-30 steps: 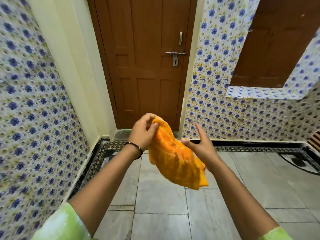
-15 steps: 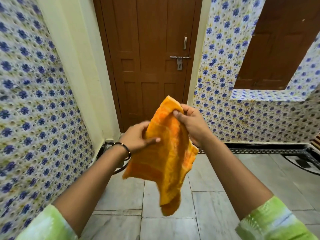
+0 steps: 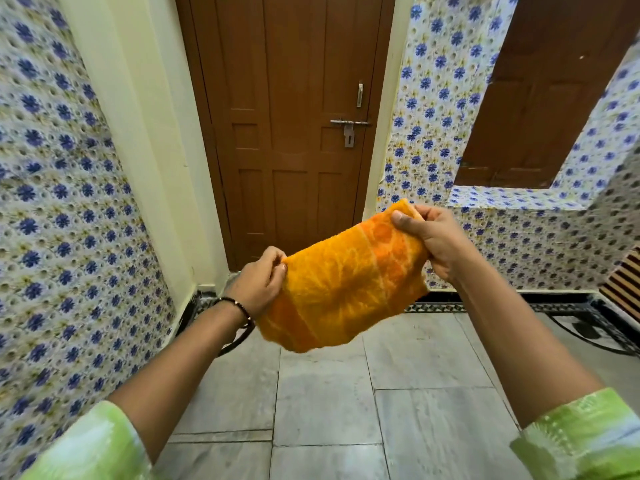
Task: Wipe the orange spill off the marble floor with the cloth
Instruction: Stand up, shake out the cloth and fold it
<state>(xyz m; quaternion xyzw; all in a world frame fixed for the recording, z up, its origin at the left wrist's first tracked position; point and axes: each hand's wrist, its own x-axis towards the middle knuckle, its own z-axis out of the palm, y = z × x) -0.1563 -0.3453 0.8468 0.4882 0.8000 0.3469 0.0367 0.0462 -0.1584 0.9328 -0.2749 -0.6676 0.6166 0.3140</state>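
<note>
Head view: cloth [image 3: 346, 282] held in the air above the marble floor [image 3: 429, 417], spread between both hands, likely to open a wiping face. Left hand [image 3: 258, 284] pinches its 8 o'clock corner; right hand [image 3: 433, 240] grips the 2 o'clock end. Long axis runs 8 to 2 (no orange spill visible on the floor).

Place: a home, a small tiled entry or washroom corner.
Walls: blue flower tiles [image 3: 69, 237].
Door: brown wooden door [image 3: 287, 133] with a metal latch [image 3: 349, 128].
Floor: grey marble slabs [image 3: 322, 403] with a patterned border [image 3: 436, 308].
</note>
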